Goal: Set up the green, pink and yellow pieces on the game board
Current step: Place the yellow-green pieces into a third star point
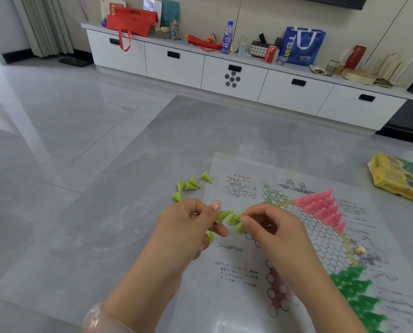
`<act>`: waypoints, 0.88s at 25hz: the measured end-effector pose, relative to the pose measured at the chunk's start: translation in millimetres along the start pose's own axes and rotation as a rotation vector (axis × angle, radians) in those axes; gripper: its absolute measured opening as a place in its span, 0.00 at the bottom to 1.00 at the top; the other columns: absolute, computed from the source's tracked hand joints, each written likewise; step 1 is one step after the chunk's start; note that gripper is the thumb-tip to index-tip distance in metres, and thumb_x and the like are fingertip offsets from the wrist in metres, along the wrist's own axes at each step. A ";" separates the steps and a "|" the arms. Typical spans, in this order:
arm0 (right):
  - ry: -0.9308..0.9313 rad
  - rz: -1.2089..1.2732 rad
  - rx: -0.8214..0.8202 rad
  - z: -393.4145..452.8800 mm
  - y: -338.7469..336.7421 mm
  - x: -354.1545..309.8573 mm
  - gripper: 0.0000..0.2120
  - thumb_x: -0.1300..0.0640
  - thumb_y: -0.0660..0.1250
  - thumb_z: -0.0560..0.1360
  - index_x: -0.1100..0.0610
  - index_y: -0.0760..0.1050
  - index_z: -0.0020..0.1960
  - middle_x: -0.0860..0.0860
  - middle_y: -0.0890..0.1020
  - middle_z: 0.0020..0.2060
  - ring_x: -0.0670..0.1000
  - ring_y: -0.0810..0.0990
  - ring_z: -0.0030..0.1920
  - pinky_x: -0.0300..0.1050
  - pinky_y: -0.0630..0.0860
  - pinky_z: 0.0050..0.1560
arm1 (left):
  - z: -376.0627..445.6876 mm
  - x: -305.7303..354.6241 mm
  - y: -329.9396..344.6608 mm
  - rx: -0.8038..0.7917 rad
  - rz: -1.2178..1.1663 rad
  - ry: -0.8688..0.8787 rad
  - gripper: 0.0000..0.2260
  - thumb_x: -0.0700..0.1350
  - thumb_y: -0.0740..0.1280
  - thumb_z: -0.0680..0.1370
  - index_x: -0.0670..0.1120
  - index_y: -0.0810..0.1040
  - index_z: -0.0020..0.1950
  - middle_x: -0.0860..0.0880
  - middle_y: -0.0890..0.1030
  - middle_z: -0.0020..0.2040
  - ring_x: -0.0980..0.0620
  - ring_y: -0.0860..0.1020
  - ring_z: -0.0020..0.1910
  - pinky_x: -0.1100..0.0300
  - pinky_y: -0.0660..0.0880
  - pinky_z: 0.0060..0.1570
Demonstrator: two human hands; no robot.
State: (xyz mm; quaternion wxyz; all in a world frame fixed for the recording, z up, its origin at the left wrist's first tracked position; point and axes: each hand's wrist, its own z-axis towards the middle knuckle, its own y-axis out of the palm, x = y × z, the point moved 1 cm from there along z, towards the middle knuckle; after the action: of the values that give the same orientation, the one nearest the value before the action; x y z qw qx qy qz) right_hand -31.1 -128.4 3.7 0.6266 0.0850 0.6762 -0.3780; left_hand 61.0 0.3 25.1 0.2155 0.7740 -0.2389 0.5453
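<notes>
Holding: left hand [188,227] pinches a yellow piece [221,216] between thumb and forefinger, with another yellow piece [210,237] tucked under its lower fingers; right hand [270,224] has its fingertips curled onto a yellow piece [239,227] at the board's left point.
Head view, board: a paper board [236,236] with a star of printed circles lies flat on the grey table [128,212], under both hands.
Yellow pieces: two more stand between the hands on the board; a loose pile [188,186] lies on the table just off the board's left edge, beyond the left hand.
Pink pieces [321,207]: standing in a filled triangle on the board, right of the right hand.
Green pieces [354,289]: filling a triangle near the board's lower right, beside the right forearm.
Bead [360,249]: a small pale one rests on the board between the pink and green groups.
Box [398,176]: yellow-green carton at the table's right edge, lying tilted; contents cannot be seen.
Writing: red and black print on the board, too blurred to read; a blue bag [303,45] on the white cabinet [224,73] shows "TBS".
Wrist: a clear bangle [97,318] on the left arm.
</notes>
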 end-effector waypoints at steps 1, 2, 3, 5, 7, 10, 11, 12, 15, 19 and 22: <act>-0.030 0.063 -0.067 -1.9 3.4 -6.1 0.08 0.61 0.69 0.70 0.47 0.81 0.41 0.45 0.82 0.34 0.41 0.77 0.34 0.31 0.73 0.37 | -0.6 -0.2 1.3 -0.013 0.008 0.002 0.12 0.47 0.63 0.76 0.42 0.71 0.35 0.51 0.80 0.26 0.57 0.61 0.17 0.69 0.58 0.18; -0.063 0.105 -0.127 -3.6 7.2 -10.2 0.10 0.61 0.69 0.70 0.46 0.81 0.43 0.46 0.81 0.35 0.43 0.78 0.35 0.32 0.74 0.38 | -0.9 -0.9 2.2 -0.025 0.013 0.005 0.13 0.47 0.62 0.77 0.42 0.72 0.35 0.50 0.80 0.26 0.57 0.61 0.17 0.70 0.58 0.18; -0.088 0.135 -0.168 -4.9 10.6 -12.8 0.12 0.62 0.69 0.71 0.45 0.81 0.45 0.47 0.82 0.37 0.45 0.79 0.37 0.35 0.76 0.40 | -0.8 -1.6 2.8 -0.032 0.018 0.009 0.13 0.47 0.62 0.77 0.42 0.73 0.35 0.50 0.79 0.26 0.57 0.61 0.17 0.70 0.58 0.18; -0.103 0.173 -0.187 -6.3 15.3 -14.6 0.12 0.63 0.69 0.71 0.45 0.81 0.45 0.49 0.84 0.40 0.49 0.82 0.42 0.40 0.78 0.46 | -0.1 -2.9 3.1 -0.030 0.025 0.012 0.13 0.46 0.61 0.77 0.42 0.74 0.35 0.50 0.79 0.25 0.57 0.61 0.17 0.70 0.58 0.18; -0.096 0.181 -0.157 -5.6 14.9 -15.7 0.11 0.63 0.70 0.70 0.47 0.82 0.43 0.48 0.85 0.41 0.48 0.82 0.42 0.39 0.79 0.46 | 0.7 -3.6 4.3 -0.023 0.024 0.002 0.12 0.46 0.61 0.77 0.42 0.74 0.36 0.51 0.78 0.25 0.57 0.62 0.18 0.69 0.58 0.18; -0.037 0.158 0.042 3.3 3.0 -7.9 0.08 0.61 0.69 0.70 0.48 0.81 0.42 0.47 0.85 0.38 0.41 0.81 0.38 0.31 0.76 0.40 | 1.5 -5.1 5.4 0.001 -0.001 -0.036 0.08 0.45 0.61 0.77 0.42 0.74 0.42 0.50 0.77 0.30 0.57 0.65 0.20 0.68 0.61 0.19; -0.009 0.092 0.139 7.7 -3.6 -1.1 0.07 0.60 0.69 0.71 0.48 0.80 0.42 0.45 0.84 0.38 0.40 0.80 0.38 0.30 0.76 0.40 | 1.9 -5.7 5.5 0.008 -0.005 -0.054 0.06 0.43 0.61 0.77 0.42 0.74 0.44 0.50 0.77 0.32 0.56 0.66 0.22 0.68 0.63 0.21; 0.019 -0.006 0.218 11.9 -9.8 7.4 0.06 0.58 0.68 0.71 0.48 0.79 0.44 0.42 0.83 0.39 0.39 0.79 0.39 0.30 0.75 0.41 | 2.5 -5.9 5.7 0.012 -0.013 -0.077 0.04 0.40 0.61 0.77 0.43 0.74 0.45 0.49 0.77 0.34 0.56 0.68 0.23 0.66 0.65 0.23; 0.069 -0.287 0.287 17.3 -17.0 30.9 0.08 0.56 0.67 0.73 0.52 0.79 0.51 0.40 0.78 0.40 0.37 0.75 0.41 0.27 0.68 0.41 | 4.7 -7.1 6.0 -0.001 -0.081 -0.155 0.07 0.33 0.58 0.74 0.43 0.73 0.42 0.46 0.76 0.37 0.52 0.68 0.28 0.62 0.66 0.26; 0.022 -0.413 0.265 19.8 -11.9 40.2 0.07 0.55 0.68 0.72 0.52 0.80 0.49 0.43 0.78 0.42 0.46 0.76 0.43 0.37 0.71 0.46 | 6.5 -10.4 6.4 -0.003 -0.038 -0.140 0.11 0.29 0.55 0.72 0.43 0.71 0.41 0.45 0.76 0.39 0.50 0.68 0.32 0.61 0.65 0.31; -0.006 -0.493 0.249 21.8 -6.3 44.6 0.06 0.53 0.68 0.71 0.50 0.80 0.47 0.43 0.77 0.43 0.50 0.73 0.49 0.36 0.67 0.45 | 5.9 -11.4 5.6 -0.008 0.024 -0.083 0.11 0.30 0.55 0.73 0.45 0.71 0.43 0.48 0.75 0.41 0.53 0.69 0.35 0.64 0.67 0.33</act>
State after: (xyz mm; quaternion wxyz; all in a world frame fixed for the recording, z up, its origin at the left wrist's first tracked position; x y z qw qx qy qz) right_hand -26.7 -162.2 -32.9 0.5024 -0.0070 0.6229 -0.5996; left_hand 58.6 -6.1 12.9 0.2022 0.7922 -0.2591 0.5142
